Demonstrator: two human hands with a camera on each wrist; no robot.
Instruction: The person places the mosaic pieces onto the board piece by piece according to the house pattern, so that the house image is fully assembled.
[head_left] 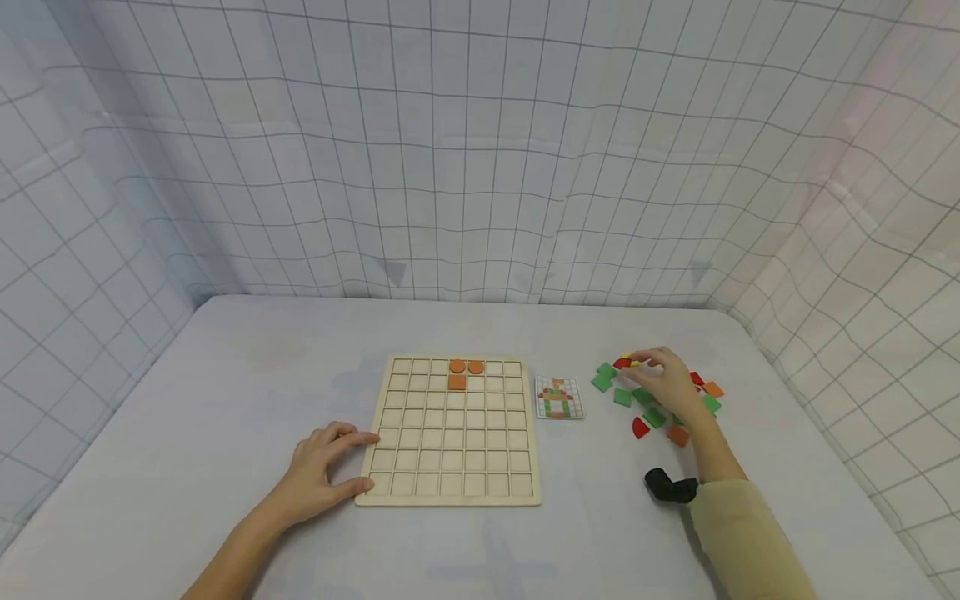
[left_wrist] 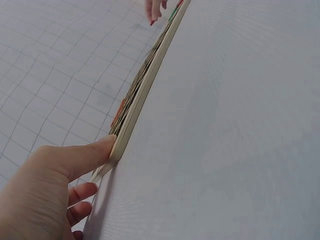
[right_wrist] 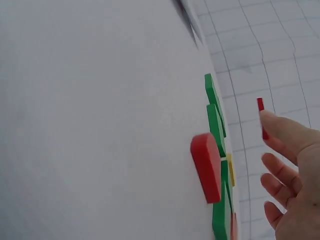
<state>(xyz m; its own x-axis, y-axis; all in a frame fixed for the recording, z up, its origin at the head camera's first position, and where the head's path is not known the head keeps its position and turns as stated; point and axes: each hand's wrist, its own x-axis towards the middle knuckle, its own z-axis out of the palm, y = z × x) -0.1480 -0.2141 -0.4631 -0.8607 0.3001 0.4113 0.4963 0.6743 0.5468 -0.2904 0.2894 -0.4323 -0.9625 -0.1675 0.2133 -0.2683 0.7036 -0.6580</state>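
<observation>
My right hand (head_left: pixel 660 379) is raised over the loose pieces and pinches a red quarter-circle tile (right_wrist: pixel 260 104) between thumb and fingers. Only the tile's thin edge shows in the right wrist view. At the lower left side of the pale wooden grid board (head_left: pixel 450 501), my left hand (head_left: pixel 318 467) rests its thumb and index fingertips against the edge, apart from each other. Two orange round tiles (head_left: pixel 476 367) sit side by side in the board's top row. An orange square tile (head_left: pixel 457 382) lies in the cell below the left one.
Just right of the board lies a pattern card (head_left: pixel 558 397). Green square tiles (head_left: pixel 622 397), another red quarter-circle tile (head_left: pixel 640 427) and orange squares (head_left: pixel 678 435) are scattered beyond it. A black object (head_left: pixel 667 487) is by the right wrist. Grid-lined cloth walls surround the table.
</observation>
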